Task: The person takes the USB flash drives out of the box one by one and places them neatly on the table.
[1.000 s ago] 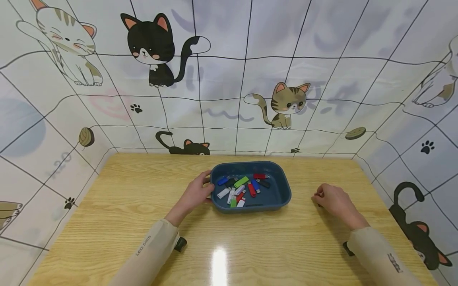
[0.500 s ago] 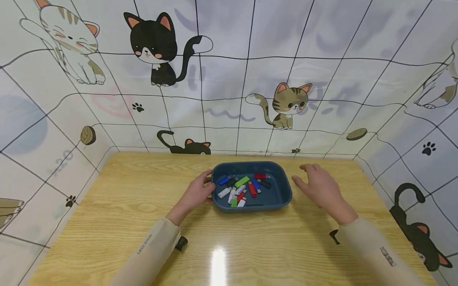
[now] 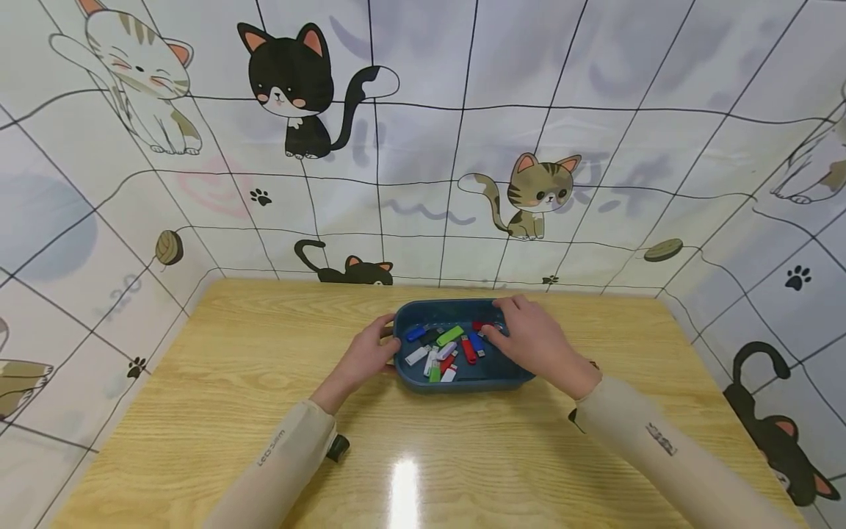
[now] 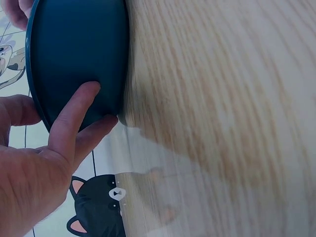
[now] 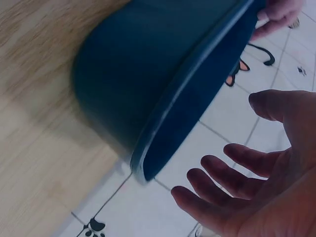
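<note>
A dark blue plastic bin [image 3: 489, 371] stands on the table. In it lie several USB sticks: among them a green one [image 3: 450, 336], a red one [image 3: 468, 350], a blue one [image 3: 476, 344] and a white one [image 3: 417, 355]. My left hand [image 3: 361, 358] holds the bin's left end; in the left wrist view the thumb is at the rim and fingers [image 4: 74, 116] lie against the outer wall. My right hand [image 3: 538, 342] hovers over the bin's right end, partly hiding it. Its fingers are spread and loosely bent, with nothing between them in the right wrist view.
The wooden table [image 3: 264, 330] runs back to a cloth wall [image 3: 410, 147] printed with cats and lines, with similar walls at both sides. Beside the right wrist a small dark thing [image 3: 593, 364] shows, too little of it to tell its kind.
My right hand has lifted from the table at the right, opened its fingers and moved left to over the bin. The left hand has stayed at the bin's left end.
</note>
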`<state>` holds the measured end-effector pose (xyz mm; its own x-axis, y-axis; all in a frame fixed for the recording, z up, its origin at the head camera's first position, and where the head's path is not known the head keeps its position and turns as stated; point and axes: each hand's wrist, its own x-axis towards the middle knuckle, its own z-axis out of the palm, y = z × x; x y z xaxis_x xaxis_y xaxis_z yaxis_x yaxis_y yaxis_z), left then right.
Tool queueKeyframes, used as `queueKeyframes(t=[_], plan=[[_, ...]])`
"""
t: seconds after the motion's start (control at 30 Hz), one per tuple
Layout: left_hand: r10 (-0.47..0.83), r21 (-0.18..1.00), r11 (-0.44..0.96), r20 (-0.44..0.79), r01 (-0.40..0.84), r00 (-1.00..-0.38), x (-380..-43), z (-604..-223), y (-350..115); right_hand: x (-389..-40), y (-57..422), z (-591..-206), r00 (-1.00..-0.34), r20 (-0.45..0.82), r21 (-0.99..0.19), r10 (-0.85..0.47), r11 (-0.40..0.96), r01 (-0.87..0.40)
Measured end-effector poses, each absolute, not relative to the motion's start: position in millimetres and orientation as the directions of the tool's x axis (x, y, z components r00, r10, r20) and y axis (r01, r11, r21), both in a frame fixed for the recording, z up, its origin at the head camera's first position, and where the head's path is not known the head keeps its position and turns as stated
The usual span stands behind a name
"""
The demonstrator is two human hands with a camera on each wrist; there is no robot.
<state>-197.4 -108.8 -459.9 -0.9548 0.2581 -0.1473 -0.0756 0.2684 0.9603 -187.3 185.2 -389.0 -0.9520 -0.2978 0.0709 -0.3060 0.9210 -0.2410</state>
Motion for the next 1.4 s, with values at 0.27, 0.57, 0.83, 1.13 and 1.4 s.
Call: queueKeyframes(t=[0.27,0.57,0.83,1.13,1.4], plan=[[0.253,0.962,0.265,-0.135,-0.065,-0.958,-198,-460,-108,-195,167,-399,-0.942,0.017,-0.265,-0.335,0.907,-0.327],[0.246,0.957,0.279,-0.148,-0.077,-0.958,-196,-457,-107,-205,153,-415,-0.94,-0.064,-0.277,-0.335,0.911,-0.306],[0.243,0.956,0.28,-0.156,-0.085,-0.957,-195,-455,-107,-209,144,-426,-0.936,-0.096,-0.277,-0.339,0.912,-0.302],[0.248,0.957,0.278,-0.156,-0.085,-0.956,-196,-456,-106,-211,139,-434,-0.942,-0.111,-0.228,-0.316,0.931,-0.285],[0.248,0.956,0.284,-0.148,-0.074,-0.957,-195,-455,-106,-213,133,-436,-0.945,-0.093,-0.195,-0.313,0.937,-0.291]])
